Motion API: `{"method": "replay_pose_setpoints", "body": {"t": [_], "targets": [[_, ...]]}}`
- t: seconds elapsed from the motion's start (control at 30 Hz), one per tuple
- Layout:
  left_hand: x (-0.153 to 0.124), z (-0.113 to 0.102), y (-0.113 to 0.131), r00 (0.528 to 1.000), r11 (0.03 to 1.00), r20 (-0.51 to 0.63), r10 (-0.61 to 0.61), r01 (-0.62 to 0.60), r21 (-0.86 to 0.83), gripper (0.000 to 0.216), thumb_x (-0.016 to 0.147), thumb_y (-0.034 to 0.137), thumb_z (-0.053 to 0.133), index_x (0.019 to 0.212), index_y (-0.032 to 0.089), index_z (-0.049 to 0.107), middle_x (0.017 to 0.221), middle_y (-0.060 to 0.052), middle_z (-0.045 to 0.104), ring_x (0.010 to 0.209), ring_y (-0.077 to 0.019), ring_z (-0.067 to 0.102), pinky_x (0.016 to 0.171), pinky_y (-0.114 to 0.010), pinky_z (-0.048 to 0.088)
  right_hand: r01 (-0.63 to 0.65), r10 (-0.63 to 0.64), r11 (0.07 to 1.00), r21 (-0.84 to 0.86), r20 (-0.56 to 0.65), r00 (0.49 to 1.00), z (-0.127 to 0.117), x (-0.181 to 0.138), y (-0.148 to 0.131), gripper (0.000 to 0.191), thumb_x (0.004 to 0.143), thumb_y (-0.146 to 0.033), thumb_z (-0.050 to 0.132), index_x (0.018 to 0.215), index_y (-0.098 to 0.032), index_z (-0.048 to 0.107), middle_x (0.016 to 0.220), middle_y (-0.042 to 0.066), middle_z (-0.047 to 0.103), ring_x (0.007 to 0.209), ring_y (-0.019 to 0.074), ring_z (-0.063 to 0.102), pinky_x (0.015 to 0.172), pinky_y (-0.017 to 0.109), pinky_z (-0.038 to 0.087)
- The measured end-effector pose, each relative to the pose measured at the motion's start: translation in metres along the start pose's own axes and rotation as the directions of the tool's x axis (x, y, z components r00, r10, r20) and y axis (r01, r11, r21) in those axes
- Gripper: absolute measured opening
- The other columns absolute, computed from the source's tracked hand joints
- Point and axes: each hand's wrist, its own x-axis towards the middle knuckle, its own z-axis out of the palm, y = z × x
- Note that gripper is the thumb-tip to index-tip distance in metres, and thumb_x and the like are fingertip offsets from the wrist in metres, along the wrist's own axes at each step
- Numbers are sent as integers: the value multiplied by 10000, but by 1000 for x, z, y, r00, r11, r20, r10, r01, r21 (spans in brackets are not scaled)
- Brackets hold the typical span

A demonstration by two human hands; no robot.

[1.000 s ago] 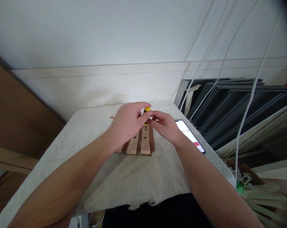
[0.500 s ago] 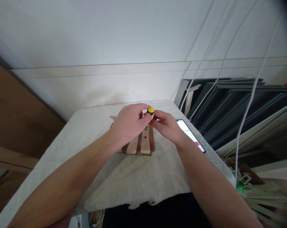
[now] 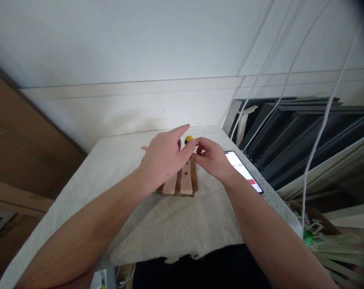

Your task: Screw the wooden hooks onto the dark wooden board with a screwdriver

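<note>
A yellow-and-black handle, which looks like a screwdriver (image 3: 188,139), stands upright above the wooden board (image 3: 186,182). Its lower part is hidden behind my fingers. My left hand (image 3: 168,152) is open beside the handle, index finger stretched out past it and thumb in front of it. From the right, my right hand (image 3: 210,156) has its thumb and index finger curled in close around the lower part of the screwdriver. The board has pale strips on a dark brown base, with small dark holes in the right strip; my left hand covers much of it.
A phone (image 3: 242,170) with a lit screen lies right of my right hand. The cream cloth (image 3: 212,216) covers the table. Dark panels (image 3: 305,140) lean beyond the right edge, with white cables (image 3: 317,136) hanging in front. A wall (image 3: 158,108) rises behind the table.
My left hand has loosened from the yellow-and-black handle, its index finger now straightened away. My right hand stays nearly in place, and the view has shifted slightly.
</note>
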Motion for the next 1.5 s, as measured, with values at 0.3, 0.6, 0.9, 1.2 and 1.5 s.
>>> {"method": "replay_pose_setpoints", "body": {"t": [0.3, 0.6, 0.9, 1.2, 1.5], "targets": [[3, 1, -4, 999, 999, 37, 29, -28, -15, 307, 909, 297, 457, 1069, 171, 687, 777, -41, 684, 679, -155, 575, 648, -276, 408, 13, -14, 999, 34, 27, 1000, 0, -1, -2, 185, 807, -277, 612, 979, -212, 630, 904, 15, 638, 685, 123, 503, 602, 277, 429], [5, 1, -2, 995, 998, 85, 62, -60, -15, 272, 900, 254, 425, 853, 165, 678, 705, -22, 627, 616, -128, 497, 576, -259, 322, -15, 13, 998, 56, 32, 999, 3, -1, -1, 167, 796, -280, 620, 948, -212, 609, 903, 10, 629, 677, 117, 509, 575, 261, 430], [4, 4, -4, 997, 1000, 68, -28, 27, 9, 309, 873, 428, 517, 861, 161, 672, 634, -17, 595, 560, -131, 471, 525, -261, 285, -33, 32, 998, 50, 12, 999, 1, -1, -1, 202, 766, -279, 647, 952, -208, 611, 899, 15, 646, 711, 132, 551, 602, 271, 443], [4, 10, -10, 997, 998, 59, -49, 51, -43, 286, 884, 359, 451, 817, 159, 643, 678, -22, 616, 593, -133, 496, 545, -255, 314, -51, 50, 998, 28, 22, 999, -2, 1, 3, 210, 765, -174, 558, 923, -210, 691, 886, 17, 697, 711, 139, 574, 642, 288, 464], [-1, 12, -8, 997, 999, 68, -47, 47, -7, 271, 899, 342, 445, 919, 162, 647, 712, -38, 640, 603, -148, 532, 542, -261, 322, -36, 36, 999, 14, 15, 999, 0, 3, 2, 166, 751, -277, 629, 903, -208, 624, 875, 16, 660, 676, 132, 541, 614, 282, 445]]}}
